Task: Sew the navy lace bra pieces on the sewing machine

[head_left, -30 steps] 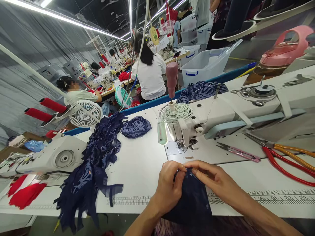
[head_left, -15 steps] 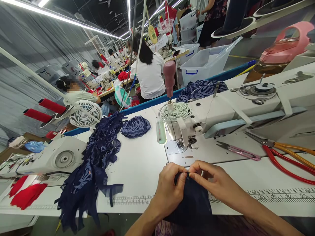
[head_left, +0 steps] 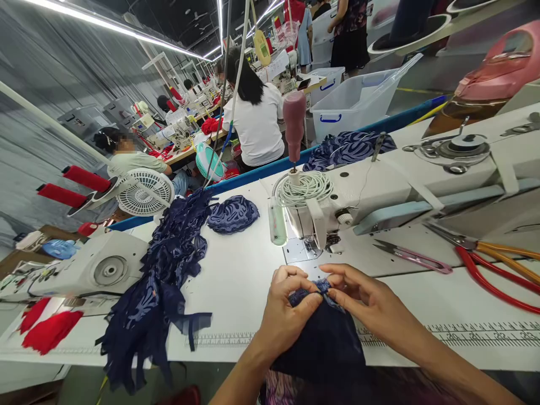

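My left hand (head_left: 287, 312) and my right hand (head_left: 365, 301) pinch the top edge of a dark navy fabric piece (head_left: 324, 343) at the near edge of the white sewing table (head_left: 240, 281). The fabric hangs down over the table's front towards my lap. Both hands are closed on it, fingertips almost touching, just in front of the sewing machine's needle area (head_left: 314, 244). The white sewing machine (head_left: 405, 185) stretches to the right behind my hands.
A heap of navy lace pieces (head_left: 164, 281) lies left of my hands, a folded navy piece (head_left: 233, 214) behind it. Pink thread snips (head_left: 411, 257) and red-handled scissors (head_left: 491, 264) lie right. A small fan (head_left: 143, 194) and other seated workers are beyond the table.
Both hands have slid the navy fabric a little farther up the table towards the needle, and its patterned top edge now shows between my fingers.
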The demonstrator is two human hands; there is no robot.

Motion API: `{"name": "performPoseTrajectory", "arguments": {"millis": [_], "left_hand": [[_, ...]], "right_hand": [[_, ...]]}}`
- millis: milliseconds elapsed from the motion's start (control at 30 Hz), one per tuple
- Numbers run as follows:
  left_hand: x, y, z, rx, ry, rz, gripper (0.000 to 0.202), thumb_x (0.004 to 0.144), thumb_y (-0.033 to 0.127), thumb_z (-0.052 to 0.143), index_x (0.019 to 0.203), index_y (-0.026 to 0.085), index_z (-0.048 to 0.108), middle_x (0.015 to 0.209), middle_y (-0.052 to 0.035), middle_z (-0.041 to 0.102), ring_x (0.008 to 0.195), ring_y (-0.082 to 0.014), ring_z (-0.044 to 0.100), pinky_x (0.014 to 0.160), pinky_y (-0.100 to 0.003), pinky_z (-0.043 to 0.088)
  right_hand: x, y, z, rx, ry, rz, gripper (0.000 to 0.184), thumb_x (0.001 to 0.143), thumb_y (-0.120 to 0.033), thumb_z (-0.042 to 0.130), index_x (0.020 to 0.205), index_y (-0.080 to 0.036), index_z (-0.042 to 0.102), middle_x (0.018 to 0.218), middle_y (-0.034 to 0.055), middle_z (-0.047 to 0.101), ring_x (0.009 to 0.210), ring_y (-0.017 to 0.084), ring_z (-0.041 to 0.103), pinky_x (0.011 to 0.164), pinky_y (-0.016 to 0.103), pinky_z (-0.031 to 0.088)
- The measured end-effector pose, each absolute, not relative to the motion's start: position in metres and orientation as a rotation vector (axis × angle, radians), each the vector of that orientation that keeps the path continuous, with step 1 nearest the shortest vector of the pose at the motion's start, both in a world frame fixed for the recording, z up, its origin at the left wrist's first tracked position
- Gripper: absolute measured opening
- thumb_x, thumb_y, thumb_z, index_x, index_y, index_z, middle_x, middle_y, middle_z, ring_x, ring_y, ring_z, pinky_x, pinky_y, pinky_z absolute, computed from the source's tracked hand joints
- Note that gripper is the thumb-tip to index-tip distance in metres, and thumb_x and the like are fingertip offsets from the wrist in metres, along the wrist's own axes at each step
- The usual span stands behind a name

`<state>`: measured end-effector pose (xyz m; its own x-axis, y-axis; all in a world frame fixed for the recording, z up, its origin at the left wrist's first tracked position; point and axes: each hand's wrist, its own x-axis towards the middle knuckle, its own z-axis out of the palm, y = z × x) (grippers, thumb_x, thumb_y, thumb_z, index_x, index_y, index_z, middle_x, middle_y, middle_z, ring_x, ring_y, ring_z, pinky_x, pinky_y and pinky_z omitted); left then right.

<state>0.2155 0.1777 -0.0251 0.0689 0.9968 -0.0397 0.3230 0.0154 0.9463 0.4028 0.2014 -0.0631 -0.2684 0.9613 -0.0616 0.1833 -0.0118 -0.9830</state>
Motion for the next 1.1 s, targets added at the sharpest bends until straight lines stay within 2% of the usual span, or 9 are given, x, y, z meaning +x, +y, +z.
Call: {"name": "performPoseTrajectory", "arguments": {"millis": [67, 200, 267, 400, 467, 567, 833, 1000, 1100], "left_hand": [[0.215, 0.18, -0.023, 1.419, 1.351, 0.918, 0.01, 0.083, 0.03, 0.07, 0.08, 0.02, 0.071, 0.113, -0.0076, 0.067, 0.112, -0.0251, 0.059, 0.101, -0.034, 0.041], [0.216, 0.184, -0.022, 1.368, 1.327, 0.812, 0.015, 0.084, 0.032, 0.068, 0.079, 0.018, 0.068, 0.08, -0.0018, 0.066, 0.08, -0.0175, 0.057, 0.079, -0.029, 0.043], [0.216, 0.184, -0.023, 1.351, 1.336, 0.814, 0.015, 0.083, 0.032, 0.068, 0.079, 0.017, 0.067, 0.075, -0.0001, 0.062, 0.073, -0.0151, 0.052, 0.072, -0.027, 0.04], [0.217, 0.182, -0.027, 1.293, 1.31, 0.835, 0.016, 0.081, 0.032, 0.071, 0.079, 0.017, 0.067, 0.078, -0.0008, 0.063, 0.072, -0.0143, 0.051, 0.069, -0.026, 0.039], [0.218, 0.181, -0.029, 1.279, 1.281, 0.864, 0.015, 0.081, 0.031, 0.071, 0.079, 0.017, 0.066, 0.083, -0.0024, 0.066, 0.078, -0.0159, 0.055, 0.074, -0.026, 0.041], [0.219, 0.18, -0.03, 1.259, 1.249, 0.89, 0.015, 0.081, 0.031, 0.072, 0.079, 0.017, 0.067, 0.087, -0.0037, 0.068, 0.085, -0.0179, 0.058, 0.08, -0.028, 0.043], [0.221, 0.179, -0.03, 1.18, 1.282, 0.879, 0.019, 0.079, 0.034, 0.074, 0.076, 0.016, 0.067, 0.08, -0.0021, 0.066, 0.08, -0.0162, 0.055, 0.076, -0.027, 0.041], [0.221, 0.174, -0.036, 1.114, 1.26, 0.933, 0.023, 0.08, 0.035, 0.075, 0.076, 0.015, 0.065, 0.081, -0.0021, 0.063, 0.078, -0.0149, 0.053, 0.074, -0.026, 0.04], [0.214, 0.163, -0.038, 1.06, 1.261, 0.987, 0.023, 0.082, 0.037, 0.075, 0.085, 0.016, 0.065, 0.083, -0.001, 0.063, 0.079, -0.0142, 0.053, 0.074, -0.025, 0.041]], "right_hand": [[0.402, 0.2, -0.064, -1.208, -1.541, 1.378, 0.045, 0.084, -0.057, 0.065, 0.119, -0.029, 0.068, 0.093, 0.0037, 0.073, 0.089, 0.022, 0.071, 0.08, 0.034, 0.058], [0.404, 0.199, -0.061, -1.233, -1.511, 1.412, 0.049, 0.078, -0.061, 0.072, 0.115, -0.028, 0.071, 0.094, 0.0052, 0.075, 0.091, 0.025, 0.071, 0.082, 0.036, 0.059], [0.405, 0.201, -0.06, -1.209, -1.494, 1.493, 0.052, 0.075, -0.066, 0.073, 0.108, -0.026, 0.074, 0.094, 0.0067, 0.075, 0.089, 0.025, 0.07, 0.081, 0.037, 0.059], [0.406, 0.204, -0.062, -1.127, -1.487, 1.594, 0.043, 0.081, -0.066, 0.069, 0.087, -0.023, 0.074, 0.082, 0.0039, 0.07, 0.079, 0.02, 0.064, 0.071, 0.031, 0.054], [0.406, 0.203, -0.062, -1.123, -1.481, 1.578, 0.041, 0.083, -0.063, 0.068, 0.082, -0.023, 0.072, 0.077, 0.0021, 0.066, 0.075, 0.018, 0.059, 0.067, 0.028, 0.05], [0.406, 0.201, -0.059, -1.131, -1.478, 1.607, 0.044, 0.082, -0.065, 0.068, 0.083, -0.022, 0.071, 0.079, 0.0029, 0.066, 0.076, 0.018, 0.058, 0.067, 0.028, 0.049], [0.407, 0.199, -0.055, -1.171, -1.485, 1.601, 0.051, 0.076, -0.072, 0.071, 0.082, -0.021, 0.071, 0.078, 0.0031, 0.065, 0.073, 0.018, 0.057, 0.064, 0.028, 0.048], [0.4, 0.195, -0.063, -1.186, -1.539, 1.494, 0.039, 0.085, -0.06, 0.063, 0.079, -0.021, 0.065, 0.071, -0.0005, 0.057, 0.065, 0.014, 0.048, 0.055, 0.025, 0.038], [0.384, 0.191, -0.062, -1.159, -1.589, 1.451, 0.03, 0.089, -0.05, 0.058, 0.078, -0.022, 0.061, 0.069, -0.0022, 0.051, 0.063, 0.013, 0.045, 0.055, 0.025, 0.035]]}}
